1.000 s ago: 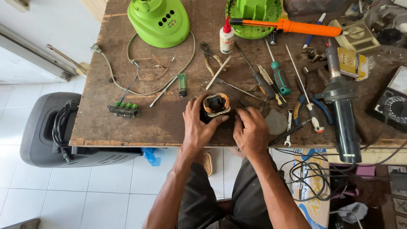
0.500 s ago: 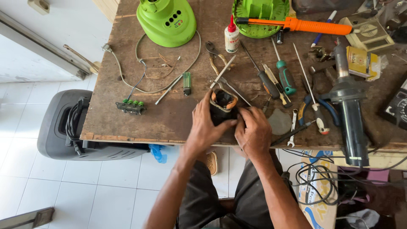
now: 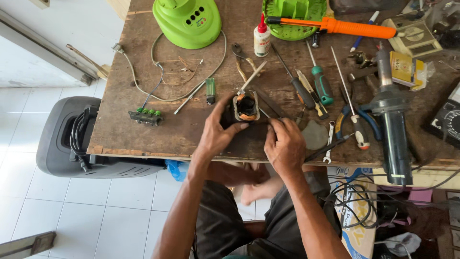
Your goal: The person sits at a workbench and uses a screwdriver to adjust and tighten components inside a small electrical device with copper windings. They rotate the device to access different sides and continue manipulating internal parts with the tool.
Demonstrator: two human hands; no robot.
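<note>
A small motor stator (image 3: 246, 106) with copper windings stands on the brown wooden workbench (image 3: 143, 124). My left hand (image 3: 218, 130) grips its left side, thumb along the front. Just to its right, my right hand (image 3: 286, 145) rests on the bench with curled fingers pinching something thin near the stator's lower right corner; what it pinches is too small to tell. Both forearms reach up from my lap at the bench's front edge.
A green fan housing (image 3: 188, 20), glue bottle (image 3: 261, 40), orange-handled soldering tool (image 3: 335, 26), screwdrivers (image 3: 318, 81), pliers (image 3: 354, 119), a lighter (image 3: 210, 90), a green switch block (image 3: 146, 116) with wires, and a dark heat gun (image 3: 393, 124) crowd the bench. A grey speaker (image 3: 72, 139) sits on the tiled floor left.
The stator has been tipped and lifted slightly farther onto the bench by my left hand. My right hand shifted right of it and closed its fingers.
</note>
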